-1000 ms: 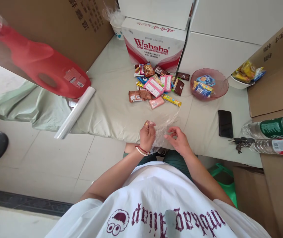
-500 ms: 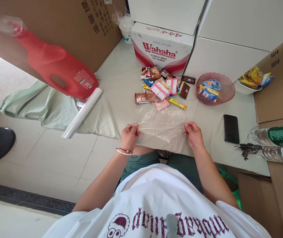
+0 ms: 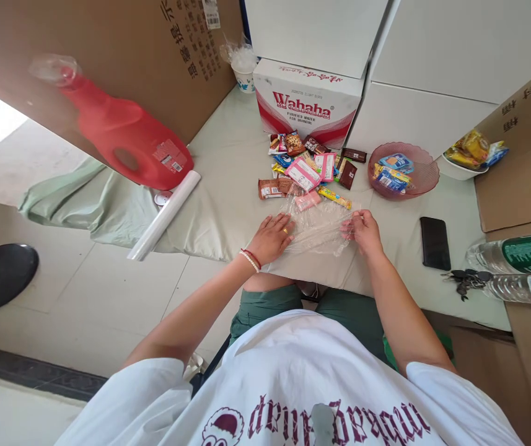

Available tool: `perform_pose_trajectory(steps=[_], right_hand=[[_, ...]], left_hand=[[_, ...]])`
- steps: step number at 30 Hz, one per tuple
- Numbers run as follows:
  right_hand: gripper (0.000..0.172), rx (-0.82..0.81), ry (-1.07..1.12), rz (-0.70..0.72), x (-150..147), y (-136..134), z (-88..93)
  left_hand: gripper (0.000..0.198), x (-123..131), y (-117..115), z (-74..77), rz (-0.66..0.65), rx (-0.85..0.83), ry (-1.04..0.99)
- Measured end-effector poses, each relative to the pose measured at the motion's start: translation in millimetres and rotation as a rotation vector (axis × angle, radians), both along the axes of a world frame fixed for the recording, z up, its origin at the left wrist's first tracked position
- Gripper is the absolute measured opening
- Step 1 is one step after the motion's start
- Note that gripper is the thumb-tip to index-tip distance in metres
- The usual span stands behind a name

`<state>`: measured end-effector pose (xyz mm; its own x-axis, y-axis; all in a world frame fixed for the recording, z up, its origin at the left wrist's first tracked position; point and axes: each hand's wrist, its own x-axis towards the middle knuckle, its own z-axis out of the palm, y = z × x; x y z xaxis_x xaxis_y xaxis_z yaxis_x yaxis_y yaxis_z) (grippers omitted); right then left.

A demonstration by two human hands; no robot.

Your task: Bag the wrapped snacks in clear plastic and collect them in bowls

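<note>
Hands met on the cloth-covered table (image 3: 228, 204), at a clear plastic sheet (image 3: 318, 226) lying before the snack pile (image 3: 309, 170). There the left hand (image 3: 272, 237) pressed one edge flat-palmed, and the right hand (image 3: 362, 230) pinched the other. Flimsy, clingy film, it seemed best gripped at its edges.

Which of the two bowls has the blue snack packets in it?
The translucent pink bowl, next to the snack pile; the white bowl further right holds mostly yellow packets.

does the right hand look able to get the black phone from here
Probably yes. The black phone lies flat on the cloth just right of the right hand, with only bare cloth between. That hand pinches the clear plastic film, though, and must let go.
</note>
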<state>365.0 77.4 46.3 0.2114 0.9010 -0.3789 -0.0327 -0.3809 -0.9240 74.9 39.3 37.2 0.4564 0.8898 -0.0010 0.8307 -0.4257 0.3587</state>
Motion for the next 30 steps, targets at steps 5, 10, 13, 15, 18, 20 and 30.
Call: perform_pose_trajectory(steps=[5,10,13,15,18,20,30], right_hand=[[0.066,-0.135,0.12,0.054,-3.6,-45.5,-5.8],[0.046,-0.167,0.179,0.157,0.2,-77.0,-15.1],[0.041,-0.175,0.155,0.149,22.0,-82.3,-18.0],[0.04,-0.151,0.074,0.105,37.3,-85.3,-18.3],[0.029,0.055,-0.304,-0.003,45.2,-91.1,-14.0],[0.024,0.288,-0.641,0.013,35.2,-96.2,-9.0],[0.052,0.727,-1.033,1.063,3.3,-164.2,-40.7]], left_hand=[[0.068,20.8,-23.2,-30.8,0.147,0.013,0.116],[0.073,24.7,-36.5,-25.7,0.251,-0.028,0.117],[0.07,16.8,-35.9,-23.0,0.261,-0.053,0.123],[0.072,11.3,-36.8,-24.2,0.238,-0.05,0.129],[0.079,7.1,-38.8,-26.8,0.21,-0.051,0.139],[0.082,7.2,-39.1,-26.4,0.197,-0.064,0.146],[0.062,-13.7,-33.4,-28.3,0.316,-0.144,-0.093]])
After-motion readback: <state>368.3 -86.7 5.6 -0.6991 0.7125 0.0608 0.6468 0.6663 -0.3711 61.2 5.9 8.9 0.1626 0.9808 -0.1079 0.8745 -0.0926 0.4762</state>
